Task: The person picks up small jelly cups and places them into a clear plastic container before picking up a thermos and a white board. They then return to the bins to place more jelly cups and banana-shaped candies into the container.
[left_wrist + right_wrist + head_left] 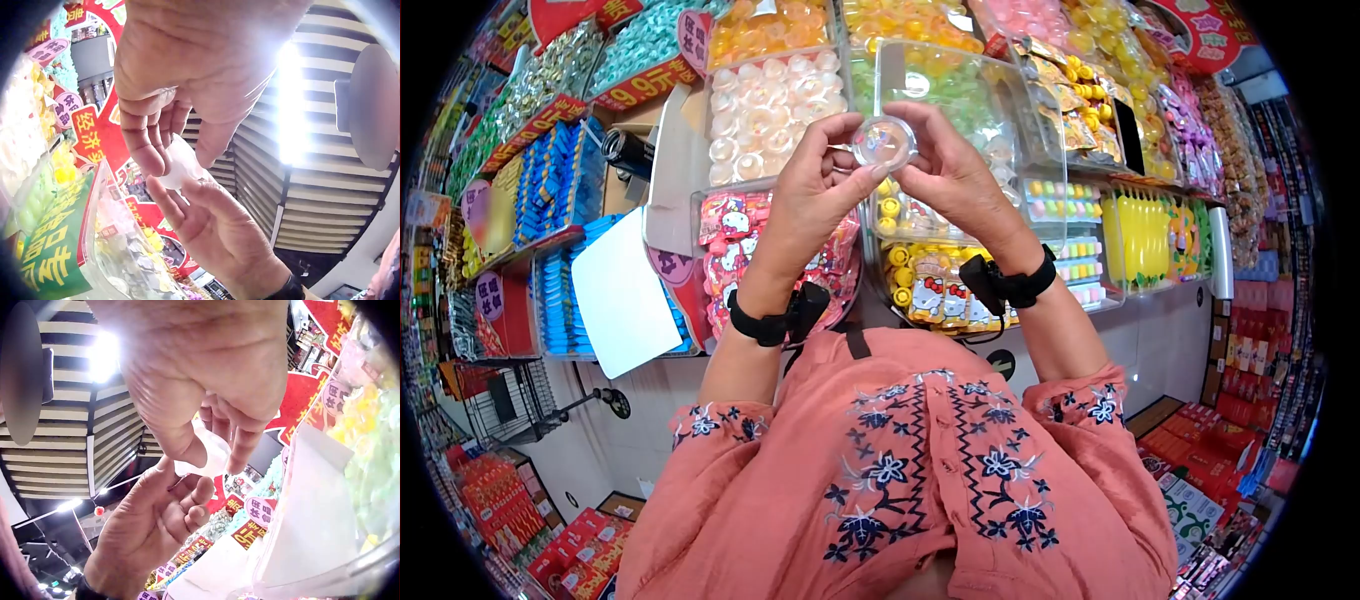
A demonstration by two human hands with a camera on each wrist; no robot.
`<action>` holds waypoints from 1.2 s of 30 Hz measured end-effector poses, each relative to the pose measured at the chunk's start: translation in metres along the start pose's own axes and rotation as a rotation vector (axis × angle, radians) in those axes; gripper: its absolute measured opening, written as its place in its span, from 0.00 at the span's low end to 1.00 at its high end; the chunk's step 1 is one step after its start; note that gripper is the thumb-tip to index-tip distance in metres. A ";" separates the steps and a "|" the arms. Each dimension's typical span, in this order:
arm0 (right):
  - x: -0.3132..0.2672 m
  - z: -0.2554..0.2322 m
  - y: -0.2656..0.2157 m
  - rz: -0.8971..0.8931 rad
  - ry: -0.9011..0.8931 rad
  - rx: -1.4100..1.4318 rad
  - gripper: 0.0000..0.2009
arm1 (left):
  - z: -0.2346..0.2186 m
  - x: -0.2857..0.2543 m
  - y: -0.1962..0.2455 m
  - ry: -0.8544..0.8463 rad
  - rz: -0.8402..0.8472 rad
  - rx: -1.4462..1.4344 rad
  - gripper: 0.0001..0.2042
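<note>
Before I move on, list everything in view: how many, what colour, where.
clear round plastic cup: 1, clear, between both hands
pale round cups: many, whitish, beyond the left hand
orange round cups: many, orange, behind the pale ones
pink cat-print packets: many, pink, left bin nearer the body
yellow-and-white cat-print packets: several, right bin nearer the body
blue wrapped packets: many, blue, left
flat white sheet: 1, white, over the blue packets
black cylindrical object: 1, black, upper left
farther shelf goods: many, mixed, both sides, too small to identify
coral embroidered shirt: 1, coral, on the person
black wristbands: 2, black, one per wrist
left hand: 1, bare, pinching the cup
right hand: 1, bare, pinching the cup
</note>
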State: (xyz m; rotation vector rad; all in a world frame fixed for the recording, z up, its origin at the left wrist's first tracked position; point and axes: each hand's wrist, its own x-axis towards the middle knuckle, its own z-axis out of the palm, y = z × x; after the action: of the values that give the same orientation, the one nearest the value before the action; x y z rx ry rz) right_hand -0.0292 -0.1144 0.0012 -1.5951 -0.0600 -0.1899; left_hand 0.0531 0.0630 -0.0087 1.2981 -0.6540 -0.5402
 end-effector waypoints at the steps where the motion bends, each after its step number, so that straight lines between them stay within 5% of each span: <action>1: 0.000 0.001 0.001 -0.007 0.012 -0.001 0.28 | -0.001 0.000 0.001 -0.007 -0.020 0.007 0.28; 12: -0.002 0.007 0.024 0.020 0.073 -0.209 0.29 | -0.005 -0.004 -0.014 0.009 -0.060 0.198 0.27; 18: -0.005 0.018 0.030 -0.221 0.092 -0.676 0.30 | -0.007 0.000 -0.029 0.025 0.056 0.569 0.32; 27: -0.006 0.023 0.037 -0.218 0.085 -0.560 0.29 | -0.022 0.012 -0.047 0.040 0.041 0.573 0.29; 30: -0.009 0.017 0.029 -0.171 0.133 -0.537 0.28 | -0.052 0.034 -0.043 0.276 0.036 0.730 0.30; 36: -0.019 0.006 0.032 -0.066 0.245 -0.462 0.26 | -0.129 0.060 -0.086 0.197 0.220 1.135 0.29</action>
State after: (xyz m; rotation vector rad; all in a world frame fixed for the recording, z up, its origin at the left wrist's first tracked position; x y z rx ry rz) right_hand -0.0423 -0.1076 -0.0332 -2.0178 0.1309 -0.4756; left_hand 0.1862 0.0936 -0.1030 2.2512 -0.9684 0.2184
